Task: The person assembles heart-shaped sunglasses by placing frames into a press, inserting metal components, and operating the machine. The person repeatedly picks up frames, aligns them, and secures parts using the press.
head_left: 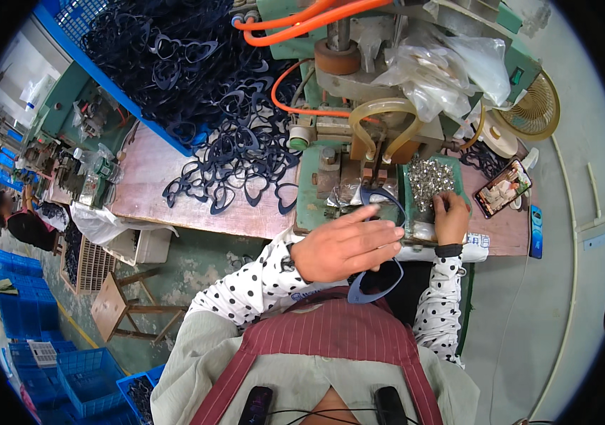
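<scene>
My left hand grips a dark blue heart-shaped eyeglass frame, holding it against the front of a green press machine. One lens ring hangs below my hand; the other rises above it at the machine's bed. My right hand rests on the edge of a green tray of small shiny metal parts, fingers pinched among them. Whether it holds a part is hidden.
A heap of dark blue frames spills from a blue crate onto the wooden bench. Orange hoses, a plastic bag, a small fan and a phone surround the machine. Another person sits far left.
</scene>
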The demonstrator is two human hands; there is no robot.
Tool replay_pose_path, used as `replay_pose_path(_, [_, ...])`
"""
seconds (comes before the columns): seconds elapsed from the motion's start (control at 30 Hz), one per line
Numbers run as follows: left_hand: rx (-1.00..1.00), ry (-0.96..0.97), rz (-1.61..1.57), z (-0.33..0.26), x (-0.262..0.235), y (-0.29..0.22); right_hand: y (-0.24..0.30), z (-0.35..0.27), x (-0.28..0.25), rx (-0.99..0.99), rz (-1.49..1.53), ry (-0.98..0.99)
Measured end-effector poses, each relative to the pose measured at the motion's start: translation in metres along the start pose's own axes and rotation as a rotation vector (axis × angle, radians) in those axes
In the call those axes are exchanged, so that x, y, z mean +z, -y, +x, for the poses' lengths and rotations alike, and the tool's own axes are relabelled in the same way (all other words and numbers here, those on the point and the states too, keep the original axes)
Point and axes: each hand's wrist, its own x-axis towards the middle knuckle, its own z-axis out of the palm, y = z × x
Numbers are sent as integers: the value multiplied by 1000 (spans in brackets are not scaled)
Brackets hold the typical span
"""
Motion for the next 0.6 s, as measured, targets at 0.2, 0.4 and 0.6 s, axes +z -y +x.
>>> replay_pose_path(0.2, [-389,-398,487,-70,-11,54,4,-6,-2,80,158,-222])
replay_pose_path(0.4, [-927,143,720,-168,11,124,9,-2,7,81,239,-232])
replay_pose_path(0.6, [-977,6,608,-155,10,129,3,-6,2,102,221,-264])
